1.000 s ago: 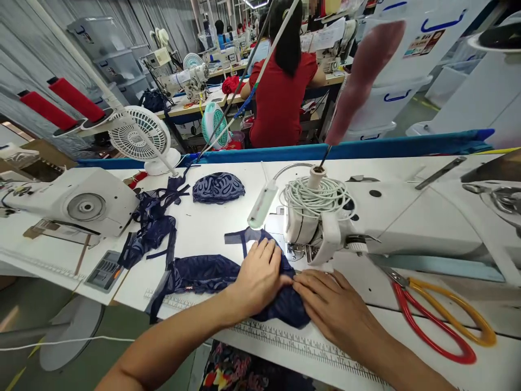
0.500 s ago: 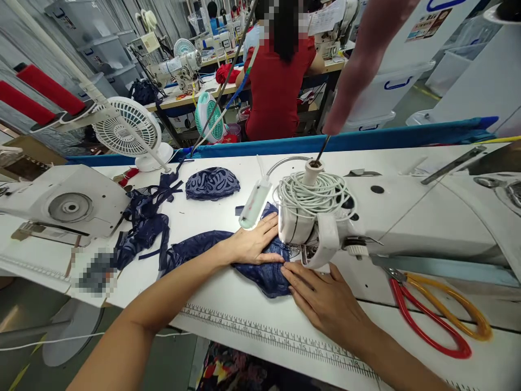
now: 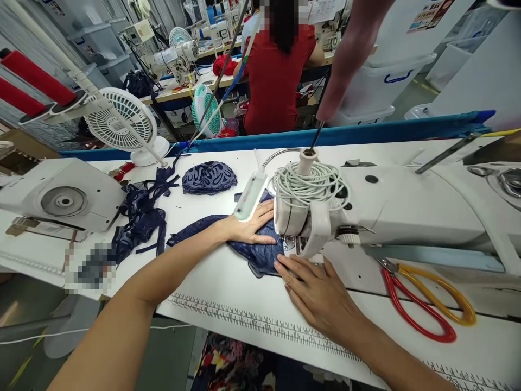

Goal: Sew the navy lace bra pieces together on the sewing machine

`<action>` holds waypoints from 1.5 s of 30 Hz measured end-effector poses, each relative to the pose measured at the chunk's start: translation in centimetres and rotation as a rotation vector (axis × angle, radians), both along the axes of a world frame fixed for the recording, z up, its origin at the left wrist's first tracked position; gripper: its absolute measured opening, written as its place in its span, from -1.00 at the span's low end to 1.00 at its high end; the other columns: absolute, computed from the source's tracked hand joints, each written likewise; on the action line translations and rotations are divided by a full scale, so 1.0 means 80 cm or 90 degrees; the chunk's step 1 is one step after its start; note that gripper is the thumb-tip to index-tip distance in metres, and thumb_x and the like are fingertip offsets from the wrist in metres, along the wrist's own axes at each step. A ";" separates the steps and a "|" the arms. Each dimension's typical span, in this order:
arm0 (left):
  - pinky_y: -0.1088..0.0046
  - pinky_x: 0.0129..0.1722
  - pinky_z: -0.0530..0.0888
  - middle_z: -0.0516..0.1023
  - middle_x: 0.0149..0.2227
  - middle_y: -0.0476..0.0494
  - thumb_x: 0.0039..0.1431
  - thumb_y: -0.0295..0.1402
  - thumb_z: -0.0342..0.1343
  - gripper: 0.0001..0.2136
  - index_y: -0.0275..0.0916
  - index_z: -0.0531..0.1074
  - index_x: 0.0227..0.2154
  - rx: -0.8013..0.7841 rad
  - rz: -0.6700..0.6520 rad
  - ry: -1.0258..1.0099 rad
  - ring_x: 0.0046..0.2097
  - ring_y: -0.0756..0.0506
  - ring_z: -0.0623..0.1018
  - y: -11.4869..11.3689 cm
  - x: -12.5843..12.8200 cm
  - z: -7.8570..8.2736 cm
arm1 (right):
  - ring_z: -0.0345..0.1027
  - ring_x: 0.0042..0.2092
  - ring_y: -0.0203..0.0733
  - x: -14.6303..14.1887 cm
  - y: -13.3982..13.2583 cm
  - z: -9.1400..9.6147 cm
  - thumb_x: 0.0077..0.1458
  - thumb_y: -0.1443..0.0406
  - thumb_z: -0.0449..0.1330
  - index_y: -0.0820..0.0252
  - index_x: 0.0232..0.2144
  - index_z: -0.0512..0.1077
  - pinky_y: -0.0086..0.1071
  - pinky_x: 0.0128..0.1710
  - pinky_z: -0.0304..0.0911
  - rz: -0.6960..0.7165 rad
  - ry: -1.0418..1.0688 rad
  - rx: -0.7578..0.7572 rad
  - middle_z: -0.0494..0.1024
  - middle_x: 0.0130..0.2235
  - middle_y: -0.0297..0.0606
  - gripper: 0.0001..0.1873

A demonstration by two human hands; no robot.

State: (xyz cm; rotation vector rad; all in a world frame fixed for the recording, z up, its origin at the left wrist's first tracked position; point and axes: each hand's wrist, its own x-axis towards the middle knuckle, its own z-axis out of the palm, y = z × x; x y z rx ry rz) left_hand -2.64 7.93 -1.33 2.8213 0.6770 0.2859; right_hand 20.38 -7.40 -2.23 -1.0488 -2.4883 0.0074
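Note:
My left hand point(image 3: 253, 221) lies flat with fingers spread on a navy fabric piece point(image 3: 258, 256), just left of the sewing machine head point(image 3: 291, 217). The piece runs under the machine's presser foot point(image 3: 288, 243), and a long navy tail trails left beneath my forearm. My right hand point(image 3: 315, 288) rests palm down in front of the needle area, fingers stretched out, its fingertips at the fabric's right edge. The needle itself is too small to make out. A clear lamp point(image 3: 249, 198) on a bendable neck hangs over my left hand.
A navy lace cup point(image 3: 209, 177) and a heap of navy straps point(image 3: 142, 217) lie to the left. Scissors point(image 3: 427, 298) lie on the right. Coiled pale cord point(image 3: 309, 184) sits on the machine. A white fan point(image 3: 122, 119) stands behind; a co-worker in red point(image 3: 272, 81) sits beyond.
The navy piece has shifted a little away from me, its near edge drawn up towards the machine. Both hands stay on or beside it. The whole view has moved slightly.

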 end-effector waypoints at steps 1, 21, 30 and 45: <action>0.06 0.32 0.12 0.14 0.32 -0.45 0.17 0.08 0.08 -0.29 -0.34 0.21 0.23 -0.014 -0.003 -0.007 0.36 -0.38 0.10 0.005 0.001 0.000 | 0.32 0.05 -0.08 0.000 0.001 0.002 0.30 0.34 -0.02 0.15 0.16 0.35 -0.02 0.22 -0.09 -0.001 -0.004 0.002 0.44 0.16 -0.23 -0.58; -0.02 0.34 0.05 -0.04 0.39 -0.36 0.37 -0.14 -0.07 -0.40 -0.21 -0.09 0.35 -0.158 0.357 -0.190 0.42 -0.26 -0.06 -0.184 -0.040 0.009 | 0.25 -0.64 -0.31 -0.068 0.017 0.028 0.25 0.36 0.00 0.17 -0.18 0.40 -0.41 -0.62 -0.12 -0.049 -0.073 -0.048 0.43 -0.63 -0.44 -0.81; 0.46 -0.28 0.42 0.55 -0.33 -0.07 0.17 -0.22 0.18 -0.81 -0.24 0.50 -0.27 -0.529 0.339 -0.235 -0.30 -0.06 0.51 -0.303 -0.069 0.089 | 0.22 -0.54 -0.29 -0.119 -0.015 0.196 0.08 0.57 -0.04 0.20 -0.33 0.36 -0.36 -0.55 -0.15 -0.083 -0.067 0.308 0.33 -0.57 -0.31 -0.74; 0.11 -0.12 0.56 0.58 -0.20 -0.28 0.30 -0.13 -0.05 -0.70 -0.27 0.41 -0.20 -0.756 0.588 -0.810 -0.16 -0.18 0.60 -0.174 -0.063 0.026 | 0.38 -0.15 -0.14 -0.095 -0.022 0.094 0.19 0.49 0.04 0.28 0.00 0.41 -0.28 -0.16 0.30 0.092 0.083 0.140 0.54 -0.16 -0.11 -0.65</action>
